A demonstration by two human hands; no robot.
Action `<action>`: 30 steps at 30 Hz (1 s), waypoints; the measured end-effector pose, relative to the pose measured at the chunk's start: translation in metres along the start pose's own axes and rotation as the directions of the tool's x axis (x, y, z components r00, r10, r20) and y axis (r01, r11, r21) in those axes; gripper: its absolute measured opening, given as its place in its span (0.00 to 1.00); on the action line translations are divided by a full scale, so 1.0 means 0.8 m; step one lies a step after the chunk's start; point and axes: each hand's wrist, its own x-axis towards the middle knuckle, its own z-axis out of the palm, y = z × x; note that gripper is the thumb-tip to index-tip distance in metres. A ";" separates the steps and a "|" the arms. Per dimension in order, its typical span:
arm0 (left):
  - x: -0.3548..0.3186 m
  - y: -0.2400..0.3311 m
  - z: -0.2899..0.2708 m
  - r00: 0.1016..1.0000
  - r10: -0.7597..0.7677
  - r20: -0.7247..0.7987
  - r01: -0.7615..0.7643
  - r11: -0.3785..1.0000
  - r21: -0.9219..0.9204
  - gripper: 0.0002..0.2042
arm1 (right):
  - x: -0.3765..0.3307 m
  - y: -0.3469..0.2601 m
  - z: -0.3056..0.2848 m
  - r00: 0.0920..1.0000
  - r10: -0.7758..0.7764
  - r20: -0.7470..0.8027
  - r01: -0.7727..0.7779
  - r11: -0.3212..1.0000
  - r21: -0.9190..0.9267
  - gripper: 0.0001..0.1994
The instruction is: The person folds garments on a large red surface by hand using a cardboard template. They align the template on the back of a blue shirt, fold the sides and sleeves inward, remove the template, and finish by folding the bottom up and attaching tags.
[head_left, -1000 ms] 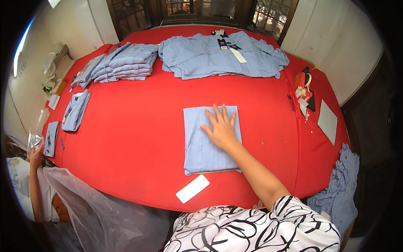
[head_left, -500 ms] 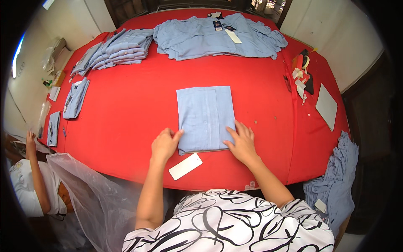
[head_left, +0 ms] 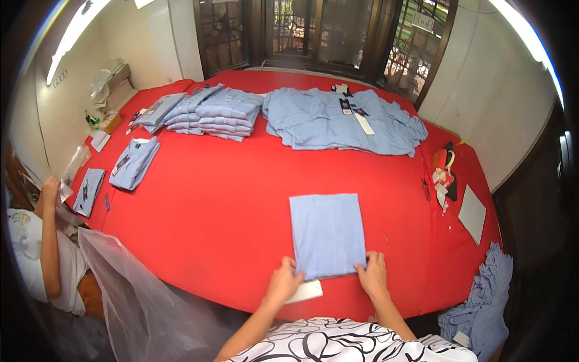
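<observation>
A folded light-blue shirt [head_left: 329, 235] lies flat on the red-covered table in front of me. The thumb and fingers of my left hand [head_left: 284, 281] close on its near left corner. At the near right corner my right hand [head_left: 373, 274] grips the edge, thumb on top. The shirt's upper face looks plain, with a faint vertical line. A white card [head_left: 306, 292] lies by the shirt's near edge, beside my left hand and partly covered.
Stacked folded shirts [head_left: 226, 114] and a spread heap of blue shirts [head_left: 338, 123] lie at the back. More folded shirts [head_left: 134, 163] are at left, where a co-worker's hand [head_left: 50, 188] shows. Scraps [head_left: 443, 181] and a white sheet [head_left: 472, 214] lie right; blue cloth [head_left: 479, 301] hangs off the edge.
My view has tilted up, so the table sits lower in it. The buttoned front seen earlier on the shirt no longer shows. Both hands have moved to its near corners, and the card is partly covered.
</observation>
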 end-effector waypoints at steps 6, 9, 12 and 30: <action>0.001 -0.013 -0.020 0.993 0.077 0.092 -0.050 0.961 -0.271 0.19 | -0.015 0.003 0.019 0.982 0.189 -0.021 -0.189 0.982 0.031 0.27; 0.013 -0.036 -0.026 0.978 0.193 0.082 -0.161 0.941 -0.297 0.17 | -0.021 -0.007 0.022 0.939 0.335 0.082 -0.337 0.941 0.018 0.27; 0.024 -0.048 -0.027 0.952 0.266 0.151 -0.203 0.919 -0.338 0.16 | -0.043 0.010 0.037 0.903 0.422 0.087 -0.427 0.902 0.059 0.25; 0.070 0.026 -0.451 0.914 0.323 -0.248 -0.403 0.640 -0.654 0.12 | 0.114 -0.375 -0.091 0.807 -0.485 0.337 -0.134 0.405 0.904 0.13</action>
